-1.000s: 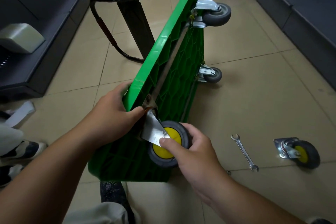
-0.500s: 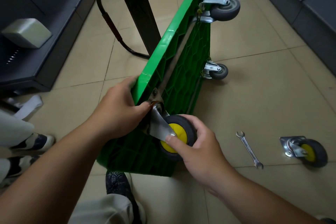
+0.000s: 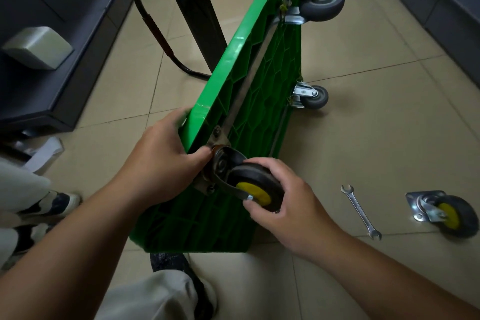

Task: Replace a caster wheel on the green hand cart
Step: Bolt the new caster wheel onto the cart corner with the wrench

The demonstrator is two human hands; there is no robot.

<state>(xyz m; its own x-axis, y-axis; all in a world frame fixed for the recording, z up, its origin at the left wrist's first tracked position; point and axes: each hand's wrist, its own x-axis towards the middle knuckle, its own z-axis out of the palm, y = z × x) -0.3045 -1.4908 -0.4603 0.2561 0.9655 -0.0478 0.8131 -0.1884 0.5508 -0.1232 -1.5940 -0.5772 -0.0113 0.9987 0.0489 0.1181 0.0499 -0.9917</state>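
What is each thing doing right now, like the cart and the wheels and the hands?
Green cart: tipped on its side on the floor.
Yellow wheel: on the cart's near corner, gripped.
Right hand: closed around that wheel.
Left hand: holding the cart's edge.
Spare wheel: loose on the floor.
Wrench: lying flat, untouched.
Grey wheels: mounted.
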